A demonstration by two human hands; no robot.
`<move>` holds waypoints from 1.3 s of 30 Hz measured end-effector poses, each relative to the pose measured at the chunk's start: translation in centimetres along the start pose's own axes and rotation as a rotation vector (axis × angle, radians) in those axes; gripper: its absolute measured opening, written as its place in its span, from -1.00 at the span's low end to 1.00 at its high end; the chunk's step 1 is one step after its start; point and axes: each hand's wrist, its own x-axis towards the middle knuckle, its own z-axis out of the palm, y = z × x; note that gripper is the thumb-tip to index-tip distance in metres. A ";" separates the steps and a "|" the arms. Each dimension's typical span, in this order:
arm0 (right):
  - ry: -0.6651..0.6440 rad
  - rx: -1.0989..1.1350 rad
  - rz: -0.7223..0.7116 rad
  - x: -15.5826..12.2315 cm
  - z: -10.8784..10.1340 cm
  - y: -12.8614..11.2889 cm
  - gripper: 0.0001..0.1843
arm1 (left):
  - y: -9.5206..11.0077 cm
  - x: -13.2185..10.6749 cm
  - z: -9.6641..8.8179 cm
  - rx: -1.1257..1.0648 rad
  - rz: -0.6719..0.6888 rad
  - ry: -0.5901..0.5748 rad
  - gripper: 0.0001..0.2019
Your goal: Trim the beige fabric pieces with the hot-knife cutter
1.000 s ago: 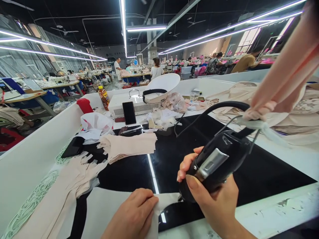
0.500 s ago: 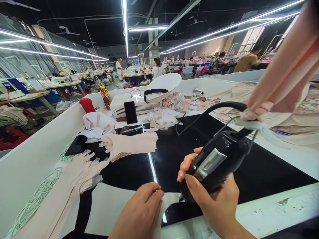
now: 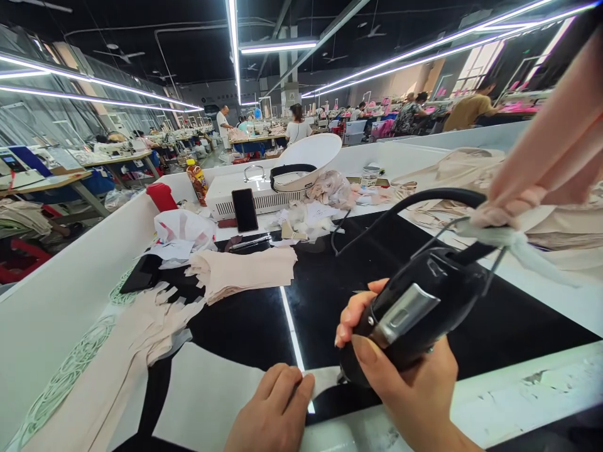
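My right hand (image 3: 400, 376) is wrapped round a black corded handheld electric cutter (image 3: 409, 314) with a silver plate on its side. The cutter tilts, with its lower end at the narrow tip of a pale fabric piece (image 3: 211, 389) on the black board. Its blade is mostly hidden. Pink cloth (image 3: 551, 138) and a white tie are fastened round the cord end and rise out of view. My left hand (image 3: 276, 408) rests on the pale fabric just left of the cutter, fingers bent and close together, pressing or gripping the cloth near the tip.
A stack of beige cut pieces (image 3: 249, 270) lies on the black board (image 3: 325, 301). Long beige strips (image 3: 113, 364) and green cord (image 3: 66, 376) are at the left. A phone (image 3: 245, 210) leans on a white box (image 3: 221, 198) at the back. More cloth (image 3: 461, 176) lies right, beyond the cutter's cable (image 3: 414, 198).
My left hand has shifted a little right and down along the pale fabric, closer to the cutter. The cutter's upper end and the pink cloth have swung slightly right.
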 end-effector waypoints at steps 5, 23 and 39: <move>0.004 0.004 -0.006 0.0 -0.1 -0.2 -0.64 | 0.5 0.6 0.0 0.063 0.004 0.068 -0.69; -0.004 0.076 0.086 -0.8 -0.7 -0.9 -0.56 | 2.1 0.6 0.6 0.223 0.029 0.185 -0.57; 0.052 0.028 -0.007 -0.2 1.3 0.6 -0.69 | 0.6 -0.4 0.6 0.111 0.028 0.222 -0.72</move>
